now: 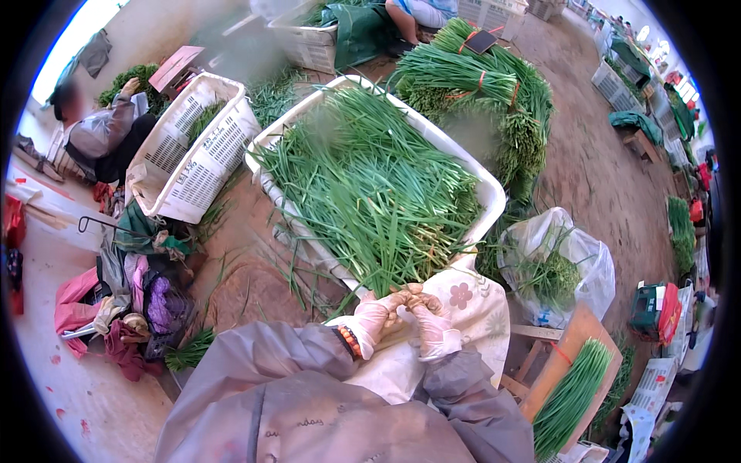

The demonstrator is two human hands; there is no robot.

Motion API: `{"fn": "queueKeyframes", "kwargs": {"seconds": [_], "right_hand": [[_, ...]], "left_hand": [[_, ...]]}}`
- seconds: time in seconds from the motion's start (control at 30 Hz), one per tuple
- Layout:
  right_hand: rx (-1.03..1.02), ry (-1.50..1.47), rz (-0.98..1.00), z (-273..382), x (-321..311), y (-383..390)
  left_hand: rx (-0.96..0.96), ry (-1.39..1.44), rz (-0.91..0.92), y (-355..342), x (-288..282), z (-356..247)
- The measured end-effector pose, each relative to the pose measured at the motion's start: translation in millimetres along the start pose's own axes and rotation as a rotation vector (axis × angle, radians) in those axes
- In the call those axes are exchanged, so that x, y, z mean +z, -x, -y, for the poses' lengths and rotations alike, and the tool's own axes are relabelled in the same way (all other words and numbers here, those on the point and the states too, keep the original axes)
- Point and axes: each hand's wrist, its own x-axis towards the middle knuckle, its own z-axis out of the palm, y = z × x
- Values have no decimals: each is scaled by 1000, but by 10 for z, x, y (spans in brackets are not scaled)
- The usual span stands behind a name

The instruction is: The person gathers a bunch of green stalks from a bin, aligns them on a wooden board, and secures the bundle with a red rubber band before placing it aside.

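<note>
My left hand (372,322), gloved and with a beaded bracelet at the wrist, is closed on a few long green chives at the near edge of a white crate (486,197) heaped with loose chives (363,177). Beside it, touching it, my right hand (428,316) has its fingers curled in a pinch; what they hold is too small to make out. A pale flowered cloth (471,324) lies beneath both hands. At lower right, a tied bundle of chives (570,393) rests on a tilted wooden board (587,332).
Another person (100,139) sits at upper left by a white crate (181,166); another person's legs (417,15) show at top. Piled bundles (502,116) stand behind my crate. A plastic bag (571,262) sits right, coloured cloths (123,309) left. Crates line the far right.
</note>
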Motion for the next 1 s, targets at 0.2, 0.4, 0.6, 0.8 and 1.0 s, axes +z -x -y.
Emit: {"fn": "queueKeyframes", "kwargs": {"seconds": [0.2,0.4,0.6,0.8,1.0], "right_hand": [[-155,-339,-40,-76,124,19],[-235,-1102,167,373,-314,-148],[-113,83,155,341,-797,-436],[245,182,379,446,74,14],[-188,607,135,277,9,-102]], "left_hand": [[-78,79,25,43,55,1],[-117,195,263,-79,-103,-95],[27,-228,308,46,-15,-389],[-10,-295,315,-50,-143,-303],[-60,-60,454,-59,-75,-172]]}}
